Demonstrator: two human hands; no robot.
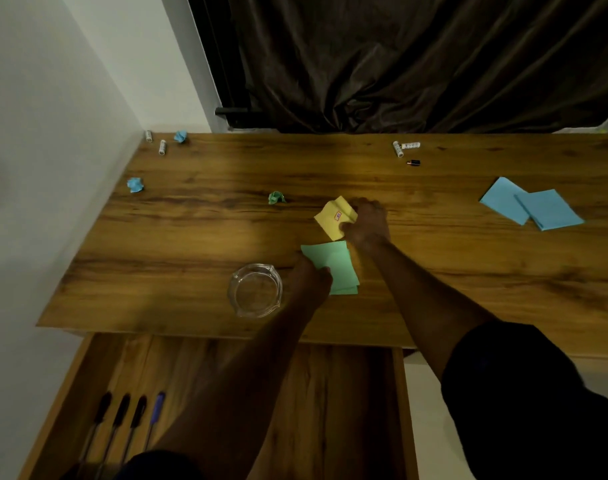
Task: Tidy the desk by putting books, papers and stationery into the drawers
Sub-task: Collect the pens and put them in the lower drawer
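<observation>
Down at the left, four pens [122,424] lie side by side in the open drawer [330,393], and up on the desk [191,237] two blue balls [135,185] of paper and two white tubes [162,147] sit near the wall. Towards the middle stands a glass ashtray [255,290]. Just beside it the left hand [311,280] pinches the near edge of the green sheets [335,263], a green ball [276,197] lies farther back, and the right hand [368,221] curls its fingers round the yellow sheet [332,221] just behind the green ones. Off to the right lie two more tubes [404,147], a small black cap [413,162] and two overlapping blue sheets [531,207].
</observation>
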